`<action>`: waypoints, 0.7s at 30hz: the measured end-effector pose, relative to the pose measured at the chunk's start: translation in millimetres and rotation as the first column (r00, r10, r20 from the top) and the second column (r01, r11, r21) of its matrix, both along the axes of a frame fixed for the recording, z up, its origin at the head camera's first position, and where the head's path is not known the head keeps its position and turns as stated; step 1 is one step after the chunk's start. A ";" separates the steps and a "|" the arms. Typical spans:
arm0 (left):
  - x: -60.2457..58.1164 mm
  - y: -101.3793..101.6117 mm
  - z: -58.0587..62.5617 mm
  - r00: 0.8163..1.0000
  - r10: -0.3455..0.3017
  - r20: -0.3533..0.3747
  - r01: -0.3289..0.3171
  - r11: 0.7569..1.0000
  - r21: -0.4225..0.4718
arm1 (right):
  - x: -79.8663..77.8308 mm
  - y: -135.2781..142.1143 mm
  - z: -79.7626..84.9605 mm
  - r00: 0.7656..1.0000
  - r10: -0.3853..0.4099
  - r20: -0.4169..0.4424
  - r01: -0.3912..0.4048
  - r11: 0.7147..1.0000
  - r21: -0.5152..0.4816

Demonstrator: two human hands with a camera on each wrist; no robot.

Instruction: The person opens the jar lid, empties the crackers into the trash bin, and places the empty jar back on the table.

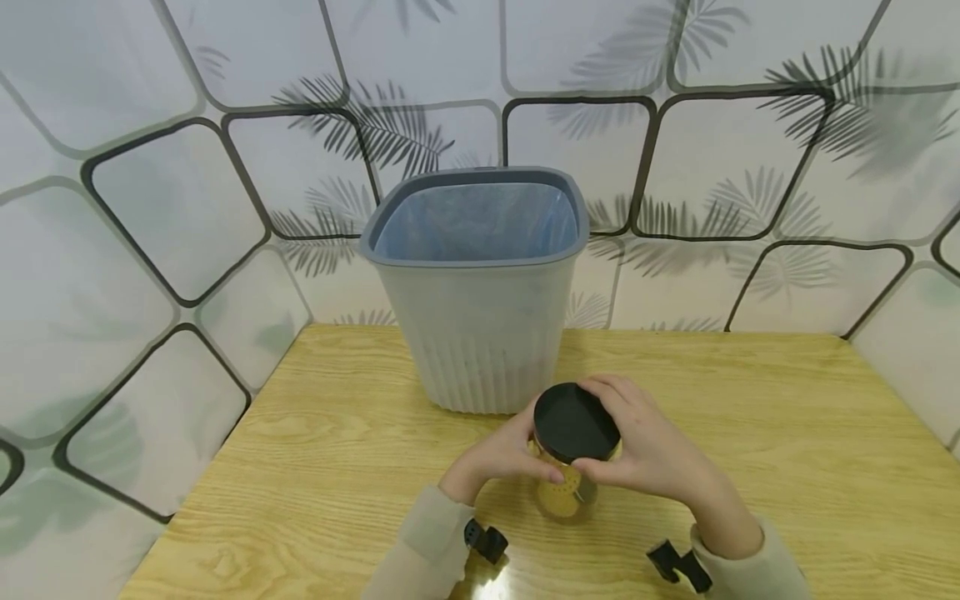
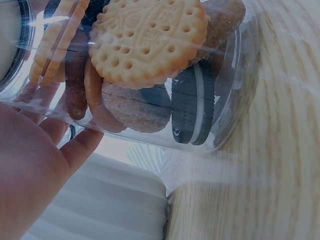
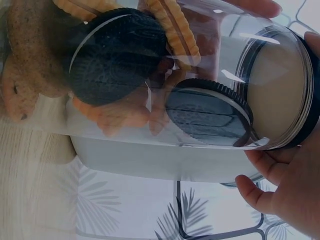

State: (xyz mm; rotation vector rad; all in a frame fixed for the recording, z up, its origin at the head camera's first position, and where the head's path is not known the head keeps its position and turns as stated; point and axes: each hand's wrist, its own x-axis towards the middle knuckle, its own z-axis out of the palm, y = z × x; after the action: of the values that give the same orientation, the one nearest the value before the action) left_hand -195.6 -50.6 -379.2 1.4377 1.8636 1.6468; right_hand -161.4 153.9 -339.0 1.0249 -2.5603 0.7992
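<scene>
A clear jar (image 1: 576,507) with a black lid (image 1: 573,421) stands on the table in front of the bin. Inside it the wrist views show a round pale biscuit (image 2: 150,42), dark sandwich cookies (image 3: 210,117) with white filling and brown cookies (image 3: 35,47). My left hand (image 1: 504,454) holds the jar's side just below the lid, thumb toward me. With fingers and thumb my right hand (image 1: 651,446) grips the lid's rim from the right. The lid sits on the jar's mouth; whether it is screwed tight I cannot tell.
A pale ribbed waste bin (image 1: 480,333) with a grey-blue rim stands directly behind the jar. The yellow wood-grain table (image 1: 322,450) reaches back to a wall (image 1: 435,133) patterned with leaves and dark outlines.
</scene>
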 end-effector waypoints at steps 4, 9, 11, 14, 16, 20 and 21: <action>0.4 0.0 0.6 1.000 0.009 0.003 -0.009 1.000 -0.005 | -0.6 0.1 -0.1 1.000 0.008 -0.008 -0.008 1.000 -0.006; 0.3 -0.5 0.0 1.000 0.011 0.006 -0.011 1.000 -0.009 | -1.0 -0.6 -0.7 1.000 0.008 -0.008 -0.008 1.000 -0.007; 0.4 -0.5 -0.2 1.000 0.011 0.006 -0.011 1.000 -0.010 | -1.2 -1.2 -1.0 1.000 0.007 -0.006 -0.007 1.000 -0.011; 0.4 -0.4 -0.7 1.000 0.009 0.004 -0.009 1.000 -0.007 | -1.5 -1.5 -1.2 1.000 0.013 -0.014 -0.013 1.000 -0.018; 0.4 -0.2 -0.9 1.000 0.006 0.006 -0.006 1.000 -0.003 | -1.9 -1.3 -1.4 0.999 0.025 -0.019 -0.026 0.999 -0.037; 0.3 -0.1 -0.7 1.000 0.008 0.015 -0.008 1.000 -0.002 | -2.8 -0.7 -1.5 0.998 0.049 -0.040 -0.052 0.996 -0.078; 0.2 0.0 -0.5 1.000 0.008 0.018 -0.008 1.000 -0.003 | -3.1 -0.5 -1.6 0.997 0.052 -0.048 -0.056 0.995 -0.085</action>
State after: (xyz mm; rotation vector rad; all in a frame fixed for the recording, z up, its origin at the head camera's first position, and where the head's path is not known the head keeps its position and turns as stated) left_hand -195.4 -50.6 -379.7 1.4107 1.8640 1.6546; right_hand -164.4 153.4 -340.6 1.0771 -2.4469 0.8824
